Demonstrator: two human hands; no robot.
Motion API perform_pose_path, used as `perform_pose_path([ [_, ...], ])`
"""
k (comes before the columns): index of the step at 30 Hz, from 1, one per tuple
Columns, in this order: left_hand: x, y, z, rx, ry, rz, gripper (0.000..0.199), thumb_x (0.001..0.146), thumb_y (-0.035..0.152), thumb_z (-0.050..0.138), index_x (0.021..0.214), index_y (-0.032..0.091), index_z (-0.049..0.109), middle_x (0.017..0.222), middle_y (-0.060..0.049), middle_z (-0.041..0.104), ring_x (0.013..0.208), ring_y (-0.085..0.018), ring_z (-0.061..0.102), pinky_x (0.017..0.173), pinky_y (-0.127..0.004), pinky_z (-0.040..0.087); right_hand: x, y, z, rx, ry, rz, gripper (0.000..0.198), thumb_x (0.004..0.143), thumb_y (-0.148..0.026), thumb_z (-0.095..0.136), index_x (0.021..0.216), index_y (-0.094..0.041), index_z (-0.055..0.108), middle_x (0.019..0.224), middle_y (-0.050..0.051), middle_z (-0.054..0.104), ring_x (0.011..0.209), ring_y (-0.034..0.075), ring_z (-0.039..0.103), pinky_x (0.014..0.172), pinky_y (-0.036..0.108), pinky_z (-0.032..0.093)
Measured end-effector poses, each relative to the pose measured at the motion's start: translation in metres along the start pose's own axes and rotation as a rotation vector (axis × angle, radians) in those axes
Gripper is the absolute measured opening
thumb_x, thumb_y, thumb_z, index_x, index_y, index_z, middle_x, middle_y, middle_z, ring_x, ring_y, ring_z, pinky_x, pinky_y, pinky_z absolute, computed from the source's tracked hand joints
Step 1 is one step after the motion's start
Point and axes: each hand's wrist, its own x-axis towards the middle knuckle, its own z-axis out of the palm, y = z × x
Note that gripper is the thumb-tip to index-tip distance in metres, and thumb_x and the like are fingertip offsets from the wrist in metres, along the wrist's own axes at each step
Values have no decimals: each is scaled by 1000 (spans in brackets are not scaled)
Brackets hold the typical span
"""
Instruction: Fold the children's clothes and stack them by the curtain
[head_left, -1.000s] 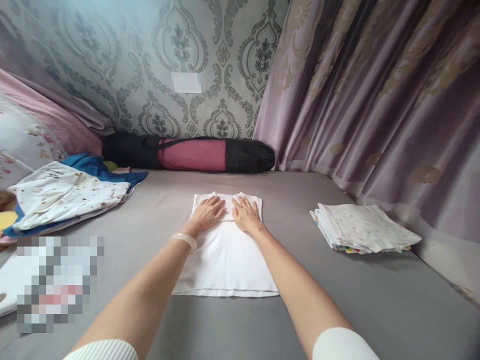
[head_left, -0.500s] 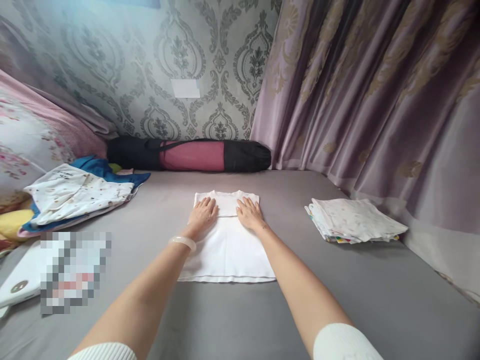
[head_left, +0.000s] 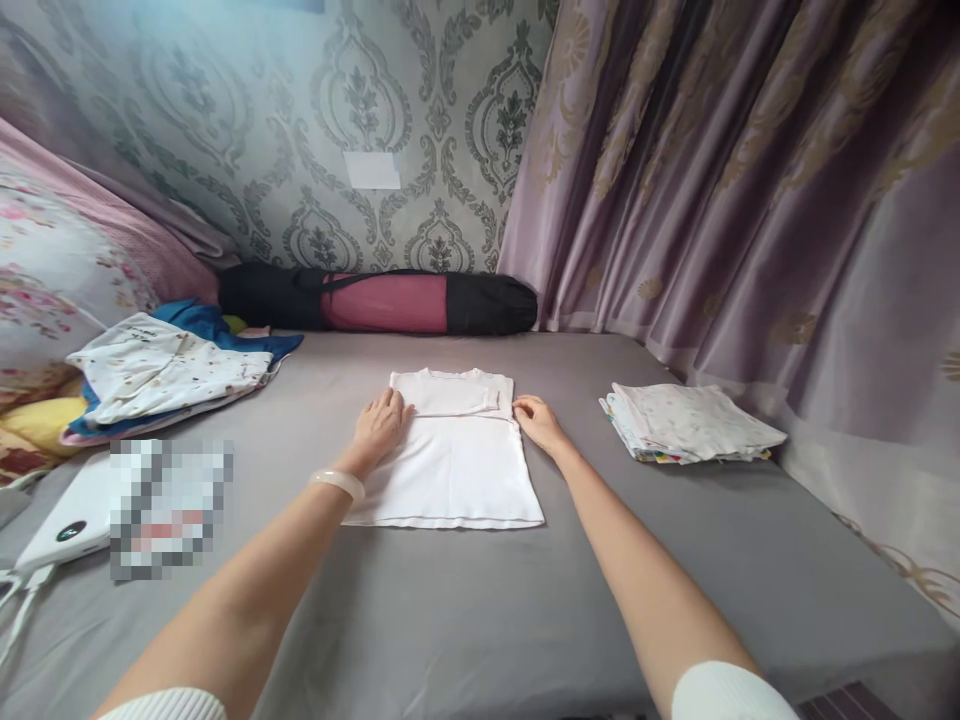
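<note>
A white long-sleeved shirt lies spread on the bed, its hem toward me and its sleeves folded across the top. My left hand rests flat on the shirt's left edge, just below the shoulder, fingers stretched out. At the opposite edge, my right hand has its fingers curled in and the fingertips pinched at the shirt's side under the right shoulder. A sleeve cuff shows close to that hand.
On the right sits a stack of folded clothes. Loose clothes are piled at the left, near a white power bank with a cable. A black and red long bag lies along the wall, and curtains hang at the right.
My right hand has slid off the shirt's top to its right side edge and curled its fingers. My left hand has shifted left to the other edge. The folded sleeve is now uncovered.
</note>
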Motion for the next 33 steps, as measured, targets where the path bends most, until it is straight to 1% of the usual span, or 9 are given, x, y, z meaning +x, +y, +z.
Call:
perform_pose_path([
  [4, -6, -22, -5, -138, -11, -125, 41, 92, 47, 36, 107, 13, 54, 113, -16, 59, 104, -27, 60, 91, -37, 45, -10, 0, -4, -31, 22, -26, 9, 75, -21, 59, 75, -18, 68, 104, 9, 63, 101, 19, 60, 100, 35, 43],
  [7, -3, -36, -10, -281, -27, -200, 35, 83, 48, 47, 89, 15, 60, 106, -14, 61, 104, -25, 59, 91, -33, 46, -13, -2, -4, -46, 3, -37, 8, 72, -24, 63, 67, -19, 65, 98, 8, 61, 100, 20, 60, 98, 34, 42],
  [10, -1, -44, -14, -393, -61, -196, 29, 73, 45, 54, 72, 17, 63, 113, -14, 61, 113, -27, 57, 96, -33, 44, -15, -4, -4, -78, -12, -32, 7, 70, -23, 64, 65, -20, 63, 99, 6, 59, 99, 18, 59, 97, 32, 42],
  [14, -1, -45, -15, -444, -85, -232, 22, 66, 38, 58, 68, 17, 65, 127, -14, 57, 122, -30, 52, 99, -32, 42, -17, -6, -3, -116, -12, -12, 3, 67, -20, 61, 64, -21, 61, 100, 4, 57, 91, 16, 59, 93, 31, 43],
  [18, -2, -43, -16, -441, -92, -232, 16, 64, 32, 59, 64, 18, 64, 127, -13, 59, 127, -30, 49, 99, -30, 43, -18, -6, -1, -168, 18, -28, 6, 68, -20, 59, 62, -21, 56, 93, 3, 56, 83, 15, 58, 87, 30, 44],
  [23, -3, -41, -18, -390, -102, -231, 12, 70, 27, 56, 63, 18, 59, 126, -15, 58, 129, -29, 47, 100, -30, 42, -19, -4, 3, -217, 89, -107, 12, 70, -18, 55, 61, -23, 48, 81, 1, 52, 78, 16, 55, 80, 28, 45],
  [26, -7, -36, -19, -310, -73, -201, 10, 73, 25, 53, 68, 18, 57, 118, -14, 60, 121, -25, 52, 97, -30, 43, -21, -4, 6, -255, 122, -141, 12, 72, -15, 52, 64, -23, 47, 81, 1, 51, 76, 16, 53, 78, 28, 44],
  [30, -18, -18, -21, -74, 26, -102, 15, 81, 22, 45, 86, 16, 59, 107, -14, 60, 103, -26, 58, 89, -35, 46, -28, -12, 8, -346, 135, -156, 10, 77, -14, 49, 72, -21, 51, 88, 4, 53, 79, 16, 53, 76, 27, 42],
  [33, -25, -4, -23, 68, 9, -87, 19, 84, 17, 40, 93, 14, 57, 103, -18, 62, 99, -30, 59, 84, -38, 46, -35, -22, 6, -466, 140, -159, 10, 82, -14, 48, 79, -21, 54, 94, 5, 56, 85, 17, 53, 78, 28, 39],
])
